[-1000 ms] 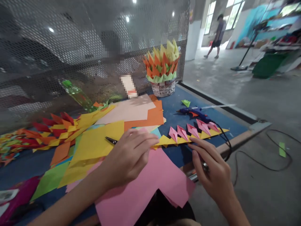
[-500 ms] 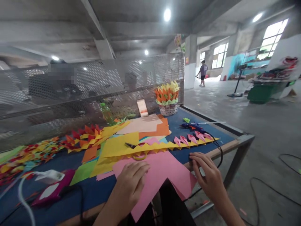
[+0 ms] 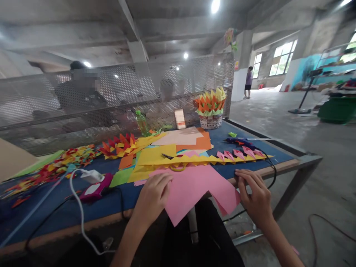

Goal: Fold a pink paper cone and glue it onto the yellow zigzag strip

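Observation:
A large sheet of pink paper (image 3: pixel 191 189) lies at the table's front edge, its lower corners hanging over my lap. My left hand (image 3: pixel 155 191) rests on its left side, palm down, with the fingers lying along the paper. By the sheet's right corner, at the wooden table edge, is my right hand (image 3: pixel 254 193). Its fingers are bent and the thumb is close to the fingertips; whatever is between them, if anything, is hidden. Beyond the pink sheet runs a yellow zigzag paper strip (image 3: pixel 200 160) with pink folded points (image 3: pixel 238 154) along its right part. Scissors (image 3: pixel 167 156) lie partly under it.
A blue glue gun (image 3: pixel 240 141) with a black cord lies at the right. Behind are a basket (image 3: pixel 210 121) with folded paper points, a green bottle (image 3: pixel 142 122) and a mesh screen (image 3: pixel 125 96). A magenta power strip (image 3: pixel 96 188) and folded scraps (image 3: pixel 73 161) occupy the left.
The view has turned left, so the scene stands farther right. My hands and the pink sheet look much the same against the table. A tan surface shows at the far left.

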Demonstrator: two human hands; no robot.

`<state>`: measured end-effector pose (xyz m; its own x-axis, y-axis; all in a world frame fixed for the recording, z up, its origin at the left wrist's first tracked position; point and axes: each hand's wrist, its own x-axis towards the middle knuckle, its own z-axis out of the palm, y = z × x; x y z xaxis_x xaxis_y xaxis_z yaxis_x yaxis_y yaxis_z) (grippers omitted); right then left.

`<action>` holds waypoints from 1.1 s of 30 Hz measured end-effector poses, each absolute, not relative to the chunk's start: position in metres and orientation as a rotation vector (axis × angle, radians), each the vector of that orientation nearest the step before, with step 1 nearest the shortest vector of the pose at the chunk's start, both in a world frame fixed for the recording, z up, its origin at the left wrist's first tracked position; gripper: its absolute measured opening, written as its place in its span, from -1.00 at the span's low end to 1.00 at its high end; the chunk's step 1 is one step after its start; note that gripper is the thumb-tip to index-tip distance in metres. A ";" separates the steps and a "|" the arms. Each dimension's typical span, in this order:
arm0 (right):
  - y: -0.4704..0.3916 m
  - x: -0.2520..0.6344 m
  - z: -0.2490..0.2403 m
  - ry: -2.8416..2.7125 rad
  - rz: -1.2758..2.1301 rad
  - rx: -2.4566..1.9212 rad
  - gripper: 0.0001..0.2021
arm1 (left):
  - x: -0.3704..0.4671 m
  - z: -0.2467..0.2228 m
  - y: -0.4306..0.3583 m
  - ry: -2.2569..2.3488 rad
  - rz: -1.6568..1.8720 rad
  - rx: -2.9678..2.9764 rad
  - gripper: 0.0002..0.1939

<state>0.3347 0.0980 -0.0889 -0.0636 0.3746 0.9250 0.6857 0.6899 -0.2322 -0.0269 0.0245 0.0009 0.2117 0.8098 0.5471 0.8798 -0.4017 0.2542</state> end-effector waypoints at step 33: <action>0.044 0.310 -0.111 -1.118 0.734 -1.013 -0.61 | 0.009 -0.013 -0.020 -1.380 -0.618 -2.516 -0.37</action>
